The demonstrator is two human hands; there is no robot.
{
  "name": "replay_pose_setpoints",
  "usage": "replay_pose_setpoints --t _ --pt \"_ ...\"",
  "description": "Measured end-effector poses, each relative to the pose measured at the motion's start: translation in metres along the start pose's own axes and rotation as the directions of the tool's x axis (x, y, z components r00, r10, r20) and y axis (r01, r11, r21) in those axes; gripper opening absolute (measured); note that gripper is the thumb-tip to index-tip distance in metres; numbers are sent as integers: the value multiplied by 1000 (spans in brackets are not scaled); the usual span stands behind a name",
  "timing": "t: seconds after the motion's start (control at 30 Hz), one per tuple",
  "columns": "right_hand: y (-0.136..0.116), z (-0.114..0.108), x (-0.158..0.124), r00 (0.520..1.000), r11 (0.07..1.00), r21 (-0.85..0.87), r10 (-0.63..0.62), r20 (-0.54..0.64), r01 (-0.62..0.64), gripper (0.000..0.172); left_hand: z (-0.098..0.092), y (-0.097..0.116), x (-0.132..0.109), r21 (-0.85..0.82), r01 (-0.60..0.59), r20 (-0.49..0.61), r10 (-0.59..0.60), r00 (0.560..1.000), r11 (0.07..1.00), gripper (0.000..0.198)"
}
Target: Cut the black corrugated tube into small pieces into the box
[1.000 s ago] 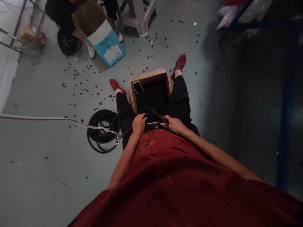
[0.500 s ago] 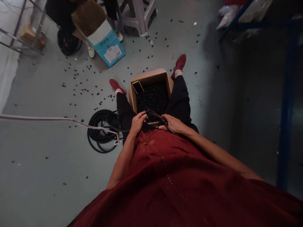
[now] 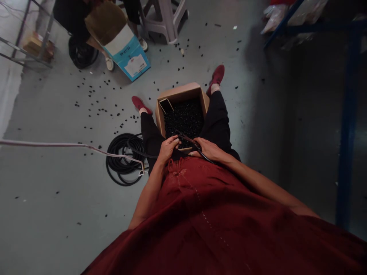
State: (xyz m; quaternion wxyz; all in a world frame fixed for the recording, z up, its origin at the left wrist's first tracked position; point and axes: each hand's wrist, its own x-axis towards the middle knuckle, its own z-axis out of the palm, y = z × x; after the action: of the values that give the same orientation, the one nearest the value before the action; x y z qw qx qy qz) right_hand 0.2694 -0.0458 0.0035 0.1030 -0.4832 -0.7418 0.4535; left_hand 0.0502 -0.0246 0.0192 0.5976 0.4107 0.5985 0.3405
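I sit with a cardboard box (image 3: 181, 91) between my knees, filled with small black pieces (image 3: 185, 118); a phone (image 3: 166, 105) lies in its far left corner. My left hand (image 3: 168, 148) is closed on a black hose (image 3: 137, 152) that runs left to a coil on the floor (image 3: 123, 158). My right hand (image 3: 208, 149) is closed on a dark long-handled tool (image 3: 189, 140), whose tip meets the hose end over the box's near edge.
Black pieces lie scattered over the grey floor (image 3: 100, 110). Another person sits at the back left behind a tilted blue and white carton (image 3: 129, 57). A white stool (image 3: 166, 19) stands behind. A blue rack (image 3: 346, 114) rises at right. A pale cord (image 3: 71, 145) crosses from the left.
My left hand has shifted slightly right and up along the hose, closer to the tool's tip. The view has tipped a little.
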Motion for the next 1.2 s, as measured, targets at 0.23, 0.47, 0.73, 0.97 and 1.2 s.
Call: replay_pose_setpoints --t 0.23,0.47,0.73,0.97,1.2 --pt "-1 1 4 1000 1000 0 18 7 -18 60 1 0 0 -63 34 38 -32 999 997 43" --pt "-7 1 8 999 999 3 37 25 -37 56 -1 -5 0 -62 61 68 -57 996 996 43" --pt "-5 6 7 999 998 -36 54 5 -54 35 -2 -9 3 -35 56 112 -52 992 998 41" --pt "-3 7 6 996 992 -95 87 20 -84 32 -3 -15 6 32 22 142 -27 989 999 32" --pt "-2 9 6 988 978 -163 145 60 -134 35 -7 -20 9 154 22 76 -34 997 988 40"
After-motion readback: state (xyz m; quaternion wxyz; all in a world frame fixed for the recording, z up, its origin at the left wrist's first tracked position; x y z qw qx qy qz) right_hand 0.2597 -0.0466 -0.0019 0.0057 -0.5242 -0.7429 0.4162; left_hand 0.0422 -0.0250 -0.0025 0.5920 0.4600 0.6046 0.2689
